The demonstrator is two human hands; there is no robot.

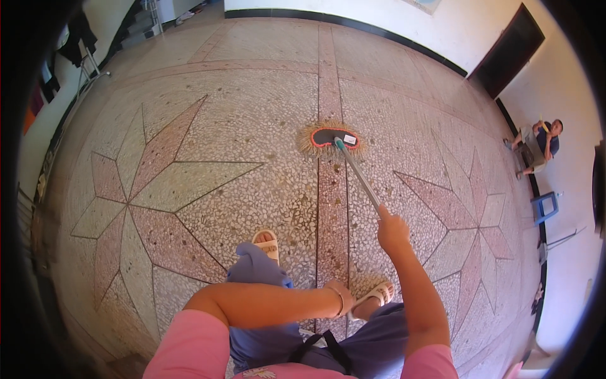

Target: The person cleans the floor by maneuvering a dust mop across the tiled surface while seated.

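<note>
A flat dust mop (326, 137) with tan string fringe, a dark top and red-orange edging lies on the terrazzo floor ahead of me. Its grey metal handle (362, 175) slants from a green joint down towards me. My right hand (394, 231) is closed around this handle, arm stretched forward. Across my lap reaches my left arm; my left hand (342, 294), with a bracelet at the wrist, is near my right foot in the picture. Its fingers are mostly hidden, so whether it holds anything is unclear. The handle beyond my right hand cannot be made out.
A person (544, 142) sits by the right wall, near a blue plastic stool (545, 208). A dark doorway (509, 52) stands at the upper right. Clothes hang on a rack (87, 61) at the upper left, near stairs (141, 26). My sandalled feet are on the patterned floor.
</note>
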